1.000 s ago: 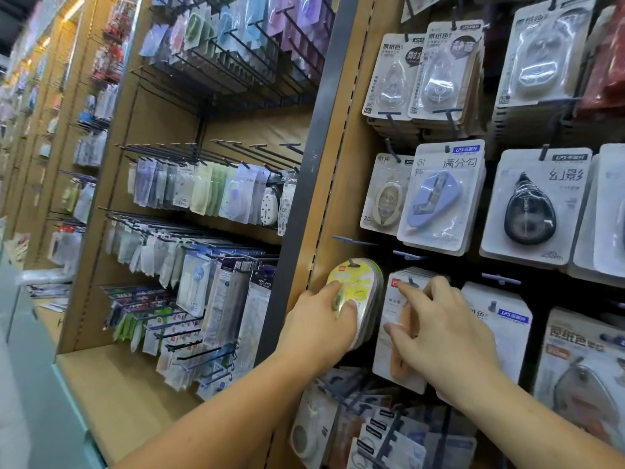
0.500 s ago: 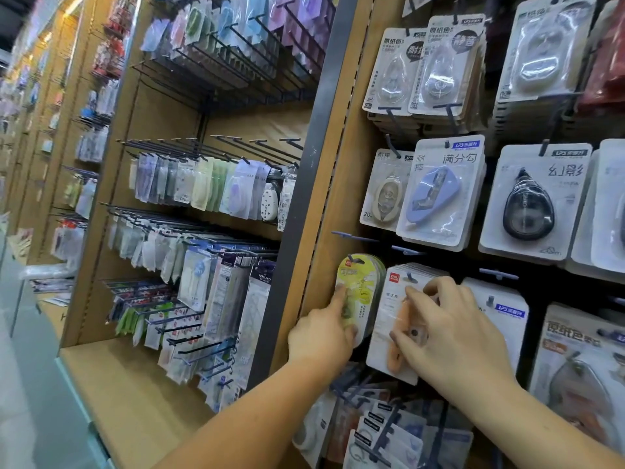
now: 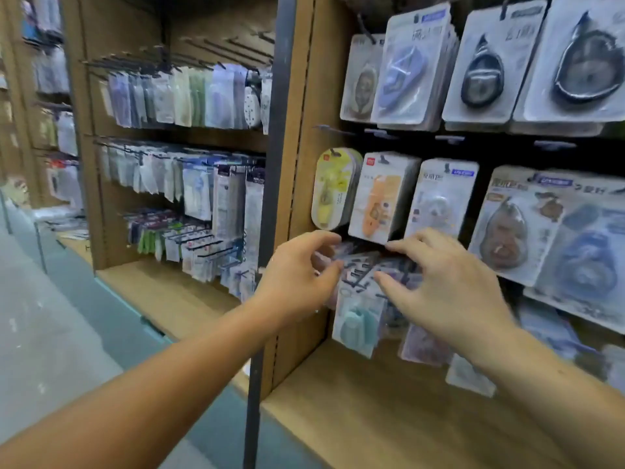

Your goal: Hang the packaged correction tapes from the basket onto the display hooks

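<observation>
A yellow correction tape pack and an orange correction tape pack hang side by side on display hooks in the middle row. Just below them my left hand and my right hand hover with fingers spread, touching neither pack and holding nothing. Between my hands are the black hooks of the lower row, with a teal tape pack hanging under them. The basket is out of view. The picture is blurred by motion.
More tape packs fill the upper row and the right side. A dark upright post divides this bay from a left bay of hanging stationery. A wooden base shelf runs below; grey floor lies left.
Both hands have let go of the yellow and orange packs and dropped below them, fingers spread. The view has tilted downward and closer to the shelf.
</observation>
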The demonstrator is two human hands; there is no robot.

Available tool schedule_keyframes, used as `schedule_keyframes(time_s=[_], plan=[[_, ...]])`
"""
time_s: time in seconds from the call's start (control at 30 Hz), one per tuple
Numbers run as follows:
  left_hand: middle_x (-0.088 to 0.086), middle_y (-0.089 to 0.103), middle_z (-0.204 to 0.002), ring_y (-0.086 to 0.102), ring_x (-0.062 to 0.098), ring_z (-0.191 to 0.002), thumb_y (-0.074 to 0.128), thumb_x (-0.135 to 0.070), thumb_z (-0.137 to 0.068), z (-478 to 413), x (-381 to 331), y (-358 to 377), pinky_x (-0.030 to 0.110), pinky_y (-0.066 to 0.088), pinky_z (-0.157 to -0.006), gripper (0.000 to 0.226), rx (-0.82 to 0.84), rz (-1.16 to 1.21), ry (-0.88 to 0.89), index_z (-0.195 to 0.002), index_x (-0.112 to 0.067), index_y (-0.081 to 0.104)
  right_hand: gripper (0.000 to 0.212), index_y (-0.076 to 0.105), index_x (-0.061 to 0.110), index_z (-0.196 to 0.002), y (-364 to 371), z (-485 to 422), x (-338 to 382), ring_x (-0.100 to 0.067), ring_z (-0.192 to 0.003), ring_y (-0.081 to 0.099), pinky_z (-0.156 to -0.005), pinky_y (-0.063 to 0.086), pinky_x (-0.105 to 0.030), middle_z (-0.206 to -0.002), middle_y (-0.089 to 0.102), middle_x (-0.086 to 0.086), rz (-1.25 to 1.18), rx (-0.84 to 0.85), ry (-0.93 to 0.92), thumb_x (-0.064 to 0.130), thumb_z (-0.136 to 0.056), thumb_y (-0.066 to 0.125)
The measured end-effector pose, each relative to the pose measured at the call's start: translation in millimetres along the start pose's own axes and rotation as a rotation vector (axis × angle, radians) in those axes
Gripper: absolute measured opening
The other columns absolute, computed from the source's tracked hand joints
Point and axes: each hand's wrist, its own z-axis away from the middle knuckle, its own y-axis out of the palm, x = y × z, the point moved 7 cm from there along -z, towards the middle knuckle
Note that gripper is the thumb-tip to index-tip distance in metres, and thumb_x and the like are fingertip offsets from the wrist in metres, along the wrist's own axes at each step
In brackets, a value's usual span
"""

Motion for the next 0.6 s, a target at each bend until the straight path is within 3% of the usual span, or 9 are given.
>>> schedule_keyframes(time_s=[0.13,0.3,0.4,0.47,0.6], plan=[[-0.012,0.073,-0.086,0.068,0.005,-0.071,0.074,-0.018,-0.094,87.4,-3.8,47.4,0.024,0.058,-0.07,0.014,0.131,0.088,-0.026,-0.108,-0.02,0.077,0.029,0.076,0.033,-0.104,20.1,99.1,-2.2,-0.022,-0.093,0.067,-0.063,0.045,-0.03,-0.096,0.065,0.008,-0.082,0.14,0.092,0.053,-0.083,0.075],[-0.012,0.069,-0.068,0.067,0.009,-0.064,0.074,-0.015,-0.092,193.2,36.8,129.9,0.025,0.054,-0.063,0.005,0.375,0.051,-0.197,-0.091,-0.018,0.079,0.03,0.075,0.035,-0.109,82.9,242.6,-18.8,-0.014,-0.112,0.063,-0.08,0.047,-0.031,-0.109,0.066,0.01,-0.155,0.508,0.338,0.056,-0.088,0.068],[-0.011,0.067,-0.07,0.063,0.003,-0.062,0.074,-0.01,-0.089,258.5,74.1,179.5,0.021,0.05,-0.063,0.006,0.514,0.028,-0.314,-0.088,-0.015,0.078,0.033,0.074,0.03,-0.102,130.2,330.2,-18.2,-0.03,-0.104,0.067,-0.08,0.05,-0.036,-0.101,0.066,-0.001,-0.264,0.722,0.467,0.058,-0.085,0.066],[-0.01,0.068,-0.072,0.06,0.001,-0.064,0.074,-0.013,-0.086,303.1,100.9,211.3,0.013,0.043,-0.062,0.007,0.61,-0.023,-0.386,-0.088,-0.016,0.08,0.034,0.072,0.03,-0.107,156.7,380.5,-10.9,-0.028,-0.111,0.065,-0.084,0.051,-0.037,-0.11,0.067,0.0,-0.213,0.858,0.479,0.056,-0.088,0.066],[0.002,0.079,-0.089,0.068,0.012,-0.079,0.07,-0.012,-0.082,389.5,159.7,260.3,0.021,0.046,-0.072,0.015,0.794,-0.067,-0.557,-0.094,-0.013,0.08,0.034,0.072,0.028,-0.113,216.5,467.7,-0.1,-0.02,-0.119,0.063,-0.091,0.054,-0.035,-0.119,0.069,0.006,-0.301,1.067,0.554,0.051,-0.088,0.067]])
